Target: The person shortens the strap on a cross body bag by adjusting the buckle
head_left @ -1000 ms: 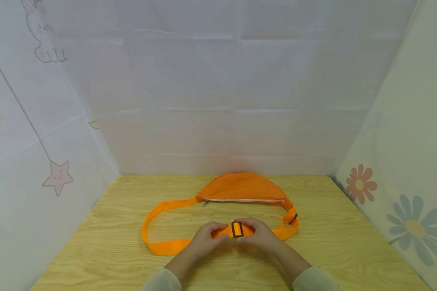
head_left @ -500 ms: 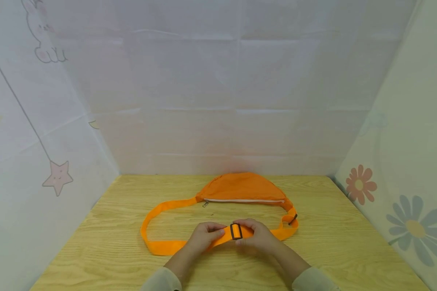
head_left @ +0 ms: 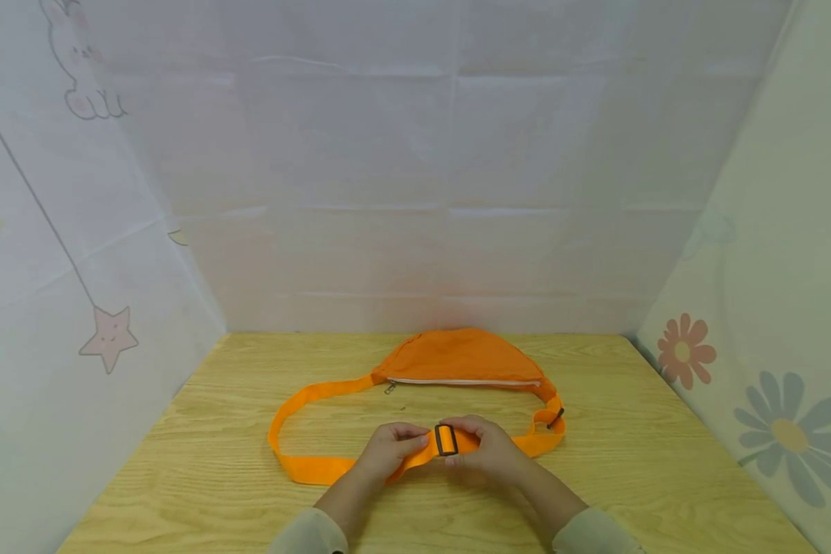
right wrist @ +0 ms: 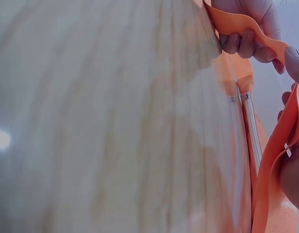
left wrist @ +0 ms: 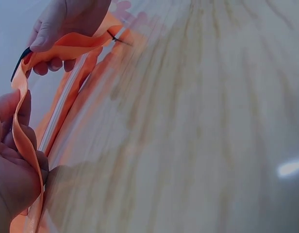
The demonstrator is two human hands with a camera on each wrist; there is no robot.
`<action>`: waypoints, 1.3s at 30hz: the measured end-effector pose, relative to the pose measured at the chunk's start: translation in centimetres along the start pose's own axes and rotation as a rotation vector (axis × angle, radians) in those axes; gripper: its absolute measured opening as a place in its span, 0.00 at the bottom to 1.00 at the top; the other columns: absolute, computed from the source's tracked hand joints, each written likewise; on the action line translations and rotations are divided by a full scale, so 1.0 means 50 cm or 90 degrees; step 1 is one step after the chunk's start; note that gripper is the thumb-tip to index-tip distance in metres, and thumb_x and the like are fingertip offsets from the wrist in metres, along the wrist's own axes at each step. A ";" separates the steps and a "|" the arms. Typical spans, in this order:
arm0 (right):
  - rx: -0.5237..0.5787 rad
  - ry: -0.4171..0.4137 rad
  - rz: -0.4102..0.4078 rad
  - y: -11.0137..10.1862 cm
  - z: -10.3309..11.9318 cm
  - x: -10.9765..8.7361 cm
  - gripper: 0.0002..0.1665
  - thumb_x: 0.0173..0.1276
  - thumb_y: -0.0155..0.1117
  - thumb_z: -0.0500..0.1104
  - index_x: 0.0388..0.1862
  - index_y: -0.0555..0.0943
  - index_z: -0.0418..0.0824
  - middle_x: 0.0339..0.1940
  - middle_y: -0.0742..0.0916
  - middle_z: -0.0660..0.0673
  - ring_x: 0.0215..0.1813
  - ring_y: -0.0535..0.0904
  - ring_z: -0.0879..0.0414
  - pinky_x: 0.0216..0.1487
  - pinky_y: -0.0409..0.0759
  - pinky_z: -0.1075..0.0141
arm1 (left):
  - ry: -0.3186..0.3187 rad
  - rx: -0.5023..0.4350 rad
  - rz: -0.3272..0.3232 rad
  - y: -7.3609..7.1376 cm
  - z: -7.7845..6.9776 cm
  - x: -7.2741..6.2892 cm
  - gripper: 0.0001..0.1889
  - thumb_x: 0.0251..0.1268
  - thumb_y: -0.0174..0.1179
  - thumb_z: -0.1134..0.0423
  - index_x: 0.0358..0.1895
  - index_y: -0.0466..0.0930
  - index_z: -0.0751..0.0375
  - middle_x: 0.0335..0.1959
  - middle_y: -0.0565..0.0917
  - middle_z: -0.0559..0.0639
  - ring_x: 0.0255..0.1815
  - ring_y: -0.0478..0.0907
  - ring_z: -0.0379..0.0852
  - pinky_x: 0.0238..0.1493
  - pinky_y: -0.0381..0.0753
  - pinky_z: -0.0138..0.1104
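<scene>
An orange waist bag (head_left: 460, 356) lies at the back of the table, its white zipper facing the front. Its orange strap (head_left: 318, 469) loops forward to both hands. My left hand (head_left: 385, 452) pinches the strap between thumb and fingers, just left of a black slide buckle (head_left: 446, 440). On the buckle's other side, my right hand (head_left: 488, 450) grips the strap with its fingertips right at the buckle's edge. In the left wrist view, the strap (left wrist: 24, 131) runs through the left hand (left wrist: 16, 165) up to the right hand (left wrist: 67, 24). Fingers partly hide the strap.
A second black buckle (head_left: 556, 418) sits on the strap's folded right end near the bag. The wooden table (head_left: 201, 431) meets a pale cloth backdrop (head_left: 360, 192) behind. Printed cloth sides (head_left: 769, 308) stand at left and right.
The left thumb now lies over the strap's front, with more strap showing below that hand. The buckle has shifted slightly left and down. The bag stays in place.
</scene>
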State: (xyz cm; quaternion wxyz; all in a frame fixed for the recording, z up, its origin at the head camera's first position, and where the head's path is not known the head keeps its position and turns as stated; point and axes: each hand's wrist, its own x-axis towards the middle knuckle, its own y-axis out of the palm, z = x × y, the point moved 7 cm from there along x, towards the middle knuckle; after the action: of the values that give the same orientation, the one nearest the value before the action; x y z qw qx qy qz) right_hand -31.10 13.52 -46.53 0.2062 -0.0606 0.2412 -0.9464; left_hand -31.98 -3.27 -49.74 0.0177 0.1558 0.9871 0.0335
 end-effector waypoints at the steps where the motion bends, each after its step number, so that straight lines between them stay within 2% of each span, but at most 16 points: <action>1: -0.002 0.000 0.000 0.000 0.000 0.000 0.36 0.56 0.77 0.53 0.63 0.78 0.47 0.62 0.81 0.44 0.65 0.73 0.45 0.66 0.69 0.45 | 0.001 -0.002 0.000 0.000 0.000 0.000 0.16 0.65 0.63 0.67 0.49 0.80 0.78 0.44 0.88 0.54 0.39 0.80 0.37 0.42 0.80 0.27; 8: -0.026 0.003 -0.001 0.003 -0.001 0.001 0.35 0.56 0.77 0.52 0.63 0.79 0.47 0.59 0.82 0.46 0.63 0.73 0.47 0.65 0.68 0.45 | 0.000 -0.001 0.011 -0.001 0.000 -0.003 0.16 0.65 0.63 0.66 0.49 0.81 0.77 0.42 0.87 0.49 0.39 0.81 0.36 0.42 0.81 0.26; 14: -0.049 0.004 0.002 0.006 -0.001 0.000 0.35 0.55 0.77 0.51 0.62 0.79 0.46 0.57 0.82 0.47 0.61 0.74 0.48 0.63 0.71 0.48 | -0.002 0.008 0.031 -0.003 -0.006 -0.009 0.16 0.63 0.64 0.68 0.49 0.80 0.78 0.41 0.88 0.52 0.38 0.83 0.37 0.43 0.82 0.28; 21: -0.063 -0.012 0.005 0.008 0.003 0.004 0.35 0.56 0.77 0.50 0.62 0.79 0.43 0.55 0.82 0.47 0.60 0.75 0.49 0.64 0.70 0.47 | -0.004 0.044 0.014 -0.005 -0.009 -0.009 0.14 0.61 0.66 0.67 0.46 0.82 0.75 0.39 0.89 0.51 0.36 0.82 0.36 0.41 0.81 0.28; 25: -0.075 -0.017 0.007 0.010 0.006 0.004 0.35 0.56 0.77 0.50 0.62 0.79 0.43 0.54 0.83 0.47 0.58 0.75 0.50 0.63 0.70 0.48 | -0.010 0.054 0.014 -0.005 -0.008 -0.009 0.15 0.62 0.65 0.67 0.48 0.81 0.75 0.37 0.88 0.48 0.36 0.81 0.37 0.40 0.81 0.28; 32: -0.089 -0.015 0.003 0.013 0.012 0.005 0.33 0.55 0.77 0.50 0.60 0.81 0.46 0.53 0.84 0.49 0.56 0.76 0.52 0.60 0.73 0.54 | -0.020 0.036 0.017 -0.005 -0.008 -0.012 0.13 0.63 0.64 0.69 0.47 0.77 0.72 0.25 0.84 0.40 0.30 0.80 0.36 0.38 0.78 0.27; 39: -0.077 -0.022 0.014 0.016 0.014 0.004 0.34 0.55 0.78 0.47 0.62 0.80 0.43 0.52 0.83 0.48 0.53 0.75 0.54 0.56 0.73 0.64 | -0.016 0.022 0.022 -0.004 -0.008 -0.010 0.10 0.63 0.64 0.69 0.44 0.78 0.72 0.24 0.83 0.40 0.30 0.79 0.36 0.37 0.78 0.27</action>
State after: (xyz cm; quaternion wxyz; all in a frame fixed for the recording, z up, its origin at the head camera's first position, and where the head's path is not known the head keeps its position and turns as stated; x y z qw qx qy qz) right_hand -30.82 12.50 -46.28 0.2168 -0.0868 0.2950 -0.9265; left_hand -31.60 -3.66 -49.37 0.0270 0.1734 0.9844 0.0148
